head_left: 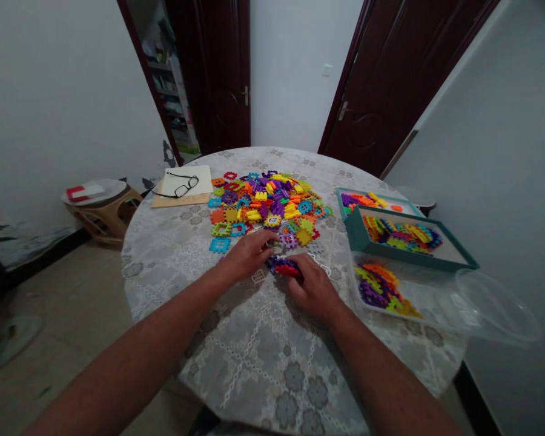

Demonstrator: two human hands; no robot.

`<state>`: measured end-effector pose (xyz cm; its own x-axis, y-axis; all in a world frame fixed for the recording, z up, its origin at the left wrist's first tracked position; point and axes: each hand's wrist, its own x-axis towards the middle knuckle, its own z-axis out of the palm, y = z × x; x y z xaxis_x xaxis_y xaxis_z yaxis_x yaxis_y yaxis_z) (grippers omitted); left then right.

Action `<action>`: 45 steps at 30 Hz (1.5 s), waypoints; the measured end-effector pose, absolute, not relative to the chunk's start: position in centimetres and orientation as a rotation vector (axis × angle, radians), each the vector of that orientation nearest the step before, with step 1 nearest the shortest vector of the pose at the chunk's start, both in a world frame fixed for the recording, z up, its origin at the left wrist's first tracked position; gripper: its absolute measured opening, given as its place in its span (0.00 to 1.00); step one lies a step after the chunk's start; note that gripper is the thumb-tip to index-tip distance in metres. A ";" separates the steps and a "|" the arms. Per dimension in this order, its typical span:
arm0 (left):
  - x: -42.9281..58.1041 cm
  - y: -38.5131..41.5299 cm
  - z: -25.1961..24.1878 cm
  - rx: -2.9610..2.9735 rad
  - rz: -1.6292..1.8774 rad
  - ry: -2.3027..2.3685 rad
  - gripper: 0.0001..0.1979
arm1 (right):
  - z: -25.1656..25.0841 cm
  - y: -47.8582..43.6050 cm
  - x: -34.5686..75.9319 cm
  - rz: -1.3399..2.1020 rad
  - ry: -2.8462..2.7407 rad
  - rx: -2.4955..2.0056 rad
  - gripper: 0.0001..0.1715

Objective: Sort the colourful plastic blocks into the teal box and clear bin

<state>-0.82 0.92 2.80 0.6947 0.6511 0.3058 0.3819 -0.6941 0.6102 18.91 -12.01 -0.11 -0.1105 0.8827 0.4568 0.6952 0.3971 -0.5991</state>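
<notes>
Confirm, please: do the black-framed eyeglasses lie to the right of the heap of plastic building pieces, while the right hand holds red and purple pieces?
Not quite: the head view shows the black-framed eyeglasses to the left of the heap of plastic building pieces. The right hand does hold red and purple pieces.

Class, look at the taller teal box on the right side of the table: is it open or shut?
Open: nothing covers the top of the teal box, and coloured pieces show inside.
</notes>
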 end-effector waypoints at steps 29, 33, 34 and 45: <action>-0.6 -2.2 0.6 2.098 0.578 0.755 0.33 | -0.3 -12.2 20.4 0.338 -1.935 -1.492 0.30; -0.3 -2.3 -0.1 2.065 0.567 0.673 0.34 | 0.0 -12.1 20.0 0.355 -1.957 -1.525 0.27; -0.3 -2.2 -0.2 2.067 0.572 0.652 0.33 | 0.1 -12.0 19.9 0.359 -1.960 -1.554 0.25; -0.8 -1.0 0.7 2.144 0.644 0.847 0.20 | 7.4 -13.6 24.5 0.072 -1.774 -1.675 0.16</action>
<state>-0.76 -0.99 0.69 0.6576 0.7323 0.1769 0.3661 -0.5159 0.7745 24.53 -13.60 7.42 0.0667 0.8990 0.4329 0.8609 0.1674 -0.4804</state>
